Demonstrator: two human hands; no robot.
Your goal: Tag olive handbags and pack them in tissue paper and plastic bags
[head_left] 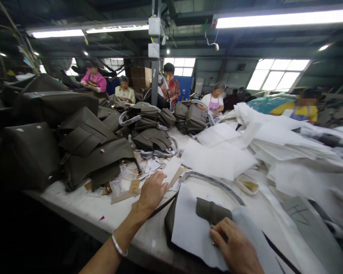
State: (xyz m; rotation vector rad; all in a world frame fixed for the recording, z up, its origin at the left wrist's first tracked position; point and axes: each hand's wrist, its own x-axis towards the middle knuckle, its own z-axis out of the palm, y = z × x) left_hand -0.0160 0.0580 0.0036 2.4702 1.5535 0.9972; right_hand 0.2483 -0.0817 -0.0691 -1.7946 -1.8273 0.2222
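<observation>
piled bags (82, 133): dark heap across the left and back of the table (74, 201)
paper (220, 156): thin, white, loosely stacked at right
scraps (125, 179): small cards and packets, near the left hand (153, 192)
dish (240, 182): shallow, beyond the bag (170, 220)
bag: at the table's near edge; smooth, dark, pale sheet (185, 228) over its front, flap (205, 209) showing, arched handle (218, 185) in clear wrap
right hand (234, 241): pinching the clasp (212, 227) below the flap
left hand: fingers loosely extended; contact cannot be told

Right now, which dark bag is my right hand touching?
The bag with a pale sheet beneath its dark flap, where your right hand is; the other bags lie heaped farther off.
</observation>
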